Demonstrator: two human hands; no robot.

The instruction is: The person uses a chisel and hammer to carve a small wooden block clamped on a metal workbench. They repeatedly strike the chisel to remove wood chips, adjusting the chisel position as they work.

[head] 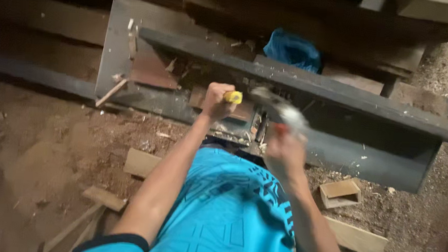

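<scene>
Nearest, a blue shirt fills the lower middle, with both bare arms reaching away from it toward the long dark workbench that crosses the scene. On the sawdust floor short of the workbench lie pale wood offcuts: a flat block to the left of the arms, thin strips nearer still, and on the right a small open wooden box with a plank just before it. The right hand is blurred; its fingers look wrapped round a hammer whose pale head is raised just above the workbench's front edge, though the exact grip is hard to tell. The left hand is clenched round a yellow-handled chisel, held right against the workbench's front edge. Wood chips litter the workbench's left end. Behind the workbench sits a crumpled blue cloth, and beyond it dark stacked timber.
</scene>
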